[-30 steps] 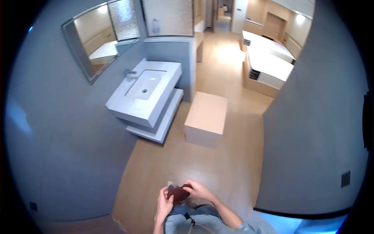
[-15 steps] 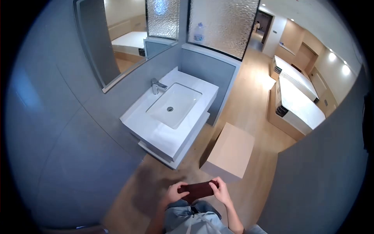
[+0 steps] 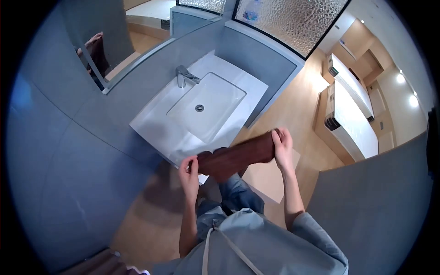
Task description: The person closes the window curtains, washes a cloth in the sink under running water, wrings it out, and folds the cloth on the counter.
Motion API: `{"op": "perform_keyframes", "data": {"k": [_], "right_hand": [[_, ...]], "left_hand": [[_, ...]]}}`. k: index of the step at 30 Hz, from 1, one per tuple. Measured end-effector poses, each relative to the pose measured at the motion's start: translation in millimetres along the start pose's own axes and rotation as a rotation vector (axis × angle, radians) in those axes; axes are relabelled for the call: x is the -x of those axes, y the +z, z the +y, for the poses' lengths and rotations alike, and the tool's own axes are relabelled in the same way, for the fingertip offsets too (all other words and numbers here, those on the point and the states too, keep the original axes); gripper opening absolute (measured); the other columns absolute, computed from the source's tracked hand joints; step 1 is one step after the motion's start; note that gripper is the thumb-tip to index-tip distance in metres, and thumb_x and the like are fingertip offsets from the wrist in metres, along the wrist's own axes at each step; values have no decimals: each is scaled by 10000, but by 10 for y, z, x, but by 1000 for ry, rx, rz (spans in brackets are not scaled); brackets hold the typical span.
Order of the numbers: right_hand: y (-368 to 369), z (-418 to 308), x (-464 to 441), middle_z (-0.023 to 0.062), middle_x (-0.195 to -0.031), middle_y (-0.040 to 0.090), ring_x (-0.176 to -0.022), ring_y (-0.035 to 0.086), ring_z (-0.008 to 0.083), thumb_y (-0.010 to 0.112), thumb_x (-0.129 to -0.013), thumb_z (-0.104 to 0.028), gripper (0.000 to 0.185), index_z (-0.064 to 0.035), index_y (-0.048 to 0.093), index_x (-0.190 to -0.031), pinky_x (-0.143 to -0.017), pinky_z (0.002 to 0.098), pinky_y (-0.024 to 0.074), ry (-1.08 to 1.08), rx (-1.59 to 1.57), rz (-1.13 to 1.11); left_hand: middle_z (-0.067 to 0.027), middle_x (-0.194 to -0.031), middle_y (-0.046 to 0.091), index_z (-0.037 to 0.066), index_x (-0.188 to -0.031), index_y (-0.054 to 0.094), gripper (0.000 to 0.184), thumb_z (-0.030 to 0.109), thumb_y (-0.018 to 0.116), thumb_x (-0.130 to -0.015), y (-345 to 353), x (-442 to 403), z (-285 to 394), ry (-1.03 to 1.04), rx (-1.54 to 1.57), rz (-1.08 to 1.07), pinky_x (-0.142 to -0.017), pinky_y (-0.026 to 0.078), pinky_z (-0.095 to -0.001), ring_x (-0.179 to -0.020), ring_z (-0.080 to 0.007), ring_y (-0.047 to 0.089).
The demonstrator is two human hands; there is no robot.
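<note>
A dark brown-red cloth (image 3: 236, 158) hangs stretched between my two hands, over the front corner of a white washbasin counter. Its left end is pinched in my left hand (image 3: 189, 174). My right hand (image 3: 283, 144) grips the other end, higher up and to the right. The white sink (image 3: 208, 107) lies just beyond the cloth, with a chrome faucet (image 3: 185, 77) on its left side. Part of the counter's front edge is hidden behind the cloth and my left hand.
A light box (image 3: 270, 181) stands on the floor behind my right forearm. A mirror (image 3: 137, 59) on the left wall reflects the cloth. Textured glass (image 3: 293, 23) rises behind the counter. Two white mattresses (image 3: 355, 126) lie at the right, near a grey wall (image 3: 366, 201).
My hands have risen and moved apart, spreading the cloth wider. The view has come closer to the sink, and the box now sits partly behind my right arm.
</note>
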State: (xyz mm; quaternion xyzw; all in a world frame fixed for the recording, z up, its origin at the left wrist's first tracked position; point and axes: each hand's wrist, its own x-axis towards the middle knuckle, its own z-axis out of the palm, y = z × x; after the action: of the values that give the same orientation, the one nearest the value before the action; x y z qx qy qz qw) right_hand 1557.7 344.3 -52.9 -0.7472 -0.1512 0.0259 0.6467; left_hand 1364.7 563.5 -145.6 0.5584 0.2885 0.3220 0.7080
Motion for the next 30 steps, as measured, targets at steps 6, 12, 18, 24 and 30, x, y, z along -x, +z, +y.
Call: {"op": "perform_keyframes", "data": {"k": [6, 12, 18, 24, 30], "right_hand": [[641, 296, -1441, 8, -883, 531, -845, 484, 79, 522, -970, -61, 76, -43, 476, -1028, -757, 238, 417, 49, -45, -216], [1268, 1638, -3186, 21, -908, 531, -848, 497, 98, 522, -941, 15, 155, -47, 464, -1071, -773, 240, 434, 33, -249, -516], [1809, 3561, -4109, 198, -1050, 614, -984, 607, 357, 580, -835, -47, 276, -18, 508, -1099, -822, 427, 494, -155, 671, -877], [2181, 3997, -4147, 234, -1079, 611, -980, 611, 409, 603, -805, -94, 312, -10, 529, -1096, -842, 478, 510, -514, 1139, -1190], [2611, 3860, -4098, 160, -1110, 633, -1033, 630, 330, 638, -825, -96, 300, -42, 580, -1114, -859, 432, 525, -362, 1338, -1232]], "left_hand": [[-33, -1023, 651, 12, -1160, 645, 252, 49, 623, -912, 423, -910, -129, 85, 27, 157, -824, 474, -233, -916, -99, 586], [-123, -1292, 550, -37, -1333, 500, 512, 4, 676, -853, 880, -2205, -619, 50, 113, 187, -956, 463, -265, -1131, -166, 560], [-244, -1493, 282, -62, -1388, 388, 756, 53, 756, -738, 868, -3232, -2479, -151, -1033, 178, -1027, 460, -370, -1212, -369, 523], [-146, -1565, 159, 34, -1431, 318, 853, 121, 781, -720, 1251, -3333, -2727, -497, -1304, 96, -880, 522, -434, -1101, -396, 578], [-157, -1544, 198, 31, -1455, 279, 928, 179, 808, -708, 1184, -3138, -2666, -497, -1329, 28, -922, 504, -466, -1118, -414, 568]]}}
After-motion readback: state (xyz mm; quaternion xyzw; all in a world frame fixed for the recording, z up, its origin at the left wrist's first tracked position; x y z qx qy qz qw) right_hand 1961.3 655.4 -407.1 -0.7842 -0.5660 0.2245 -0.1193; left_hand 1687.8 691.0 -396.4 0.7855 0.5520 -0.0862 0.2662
